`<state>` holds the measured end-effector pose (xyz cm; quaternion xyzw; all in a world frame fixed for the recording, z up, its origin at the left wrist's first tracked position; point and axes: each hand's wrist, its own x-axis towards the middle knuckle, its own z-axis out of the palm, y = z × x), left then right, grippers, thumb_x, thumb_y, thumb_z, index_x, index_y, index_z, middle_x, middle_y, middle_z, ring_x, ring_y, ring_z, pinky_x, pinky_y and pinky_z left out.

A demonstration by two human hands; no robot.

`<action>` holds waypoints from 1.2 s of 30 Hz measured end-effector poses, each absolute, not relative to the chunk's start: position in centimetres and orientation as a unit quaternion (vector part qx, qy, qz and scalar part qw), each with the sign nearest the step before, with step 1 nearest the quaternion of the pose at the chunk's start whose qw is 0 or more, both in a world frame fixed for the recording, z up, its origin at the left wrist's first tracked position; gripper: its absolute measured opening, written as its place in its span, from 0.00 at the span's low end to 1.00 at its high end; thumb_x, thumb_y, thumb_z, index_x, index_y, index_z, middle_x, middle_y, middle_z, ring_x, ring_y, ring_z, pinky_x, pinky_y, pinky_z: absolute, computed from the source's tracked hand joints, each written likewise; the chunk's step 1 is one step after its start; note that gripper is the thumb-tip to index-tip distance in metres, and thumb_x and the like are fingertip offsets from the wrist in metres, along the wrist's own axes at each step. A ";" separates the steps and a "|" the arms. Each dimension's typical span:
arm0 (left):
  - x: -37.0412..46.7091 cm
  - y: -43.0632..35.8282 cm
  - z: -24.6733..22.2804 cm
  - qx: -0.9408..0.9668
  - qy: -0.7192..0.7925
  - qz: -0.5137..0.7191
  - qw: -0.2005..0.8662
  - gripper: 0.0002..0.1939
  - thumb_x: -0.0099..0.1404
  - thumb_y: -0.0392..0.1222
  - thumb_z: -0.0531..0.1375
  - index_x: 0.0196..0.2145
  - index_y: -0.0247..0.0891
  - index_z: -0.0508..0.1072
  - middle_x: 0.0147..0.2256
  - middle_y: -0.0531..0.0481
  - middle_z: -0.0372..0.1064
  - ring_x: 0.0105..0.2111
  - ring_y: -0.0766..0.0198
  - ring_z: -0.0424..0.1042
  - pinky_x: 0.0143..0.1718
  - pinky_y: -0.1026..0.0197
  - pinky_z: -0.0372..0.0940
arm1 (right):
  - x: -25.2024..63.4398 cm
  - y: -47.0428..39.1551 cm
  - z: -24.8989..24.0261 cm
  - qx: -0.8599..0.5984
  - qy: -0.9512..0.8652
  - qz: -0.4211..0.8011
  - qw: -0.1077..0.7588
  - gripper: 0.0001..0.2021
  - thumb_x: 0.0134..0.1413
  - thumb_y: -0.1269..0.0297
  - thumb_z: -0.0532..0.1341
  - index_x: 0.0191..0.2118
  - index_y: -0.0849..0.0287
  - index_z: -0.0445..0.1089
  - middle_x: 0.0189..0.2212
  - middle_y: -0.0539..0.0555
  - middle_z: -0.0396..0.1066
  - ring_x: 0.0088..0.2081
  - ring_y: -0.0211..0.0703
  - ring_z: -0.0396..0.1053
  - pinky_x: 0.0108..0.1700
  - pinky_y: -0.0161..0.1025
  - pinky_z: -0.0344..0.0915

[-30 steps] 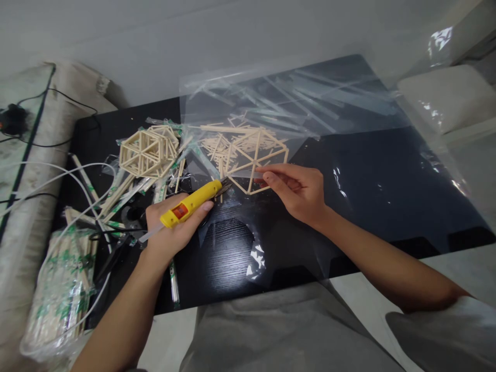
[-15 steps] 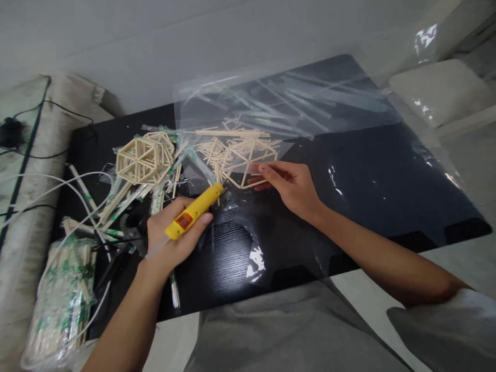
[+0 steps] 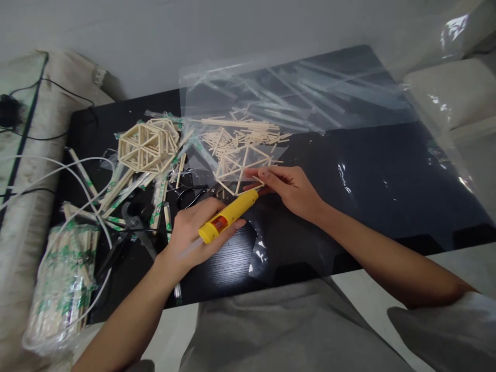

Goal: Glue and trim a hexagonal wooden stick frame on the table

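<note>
A yellow glue gun (image 3: 229, 217) lies in the grip of my left hand (image 3: 199, 225), its tip pointing up and right, close to the fingers of my right hand (image 3: 289, 188). Those fingers hold the right side of a flat wooden stick frame (image 3: 242, 168) with spokes meeting in its middle. Behind the frame is a heap of short wooden sticks (image 3: 248, 135), with longer sticks across its back. Several stacked hexagonal stick frames (image 3: 143, 147) sit to the left.
Clear plastic sheeting (image 3: 294, 98) covers much of the black table (image 3: 406, 181). Pliers (image 3: 135, 225), black-handled scissors (image 3: 189, 195) and wrapped sticks lie at the left. A bag of sticks (image 3: 64, 279) and a white cable (image 3: 83, 191) are at the left edge.
My left hand has moved right with the glue gun, bringing its tip to the frame's near right corner. The frame has turned and shifted slightly in my right hand. The view has shifted a little.
</note>
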<state>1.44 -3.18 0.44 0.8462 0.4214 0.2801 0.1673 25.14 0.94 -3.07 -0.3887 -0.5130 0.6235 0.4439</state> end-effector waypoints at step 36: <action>0.9 -2.9 -0.1 0.857 0.420 0.282 0.100 0.19 0.72 0.46 0.62 0.27 0.39 0.61 0.22 0.59 0.56 0.20 0.73 0.60 0.21 0.66 0.53 | 25.5 1.1 -2.5 -0.420 -0.502 0.602 0.459 0.21 0.60 0.42 0.67 0.48 0.51 0.83 0.47 0.51 0.82 0.46 0.50 0.81 0.47 0.44 0.81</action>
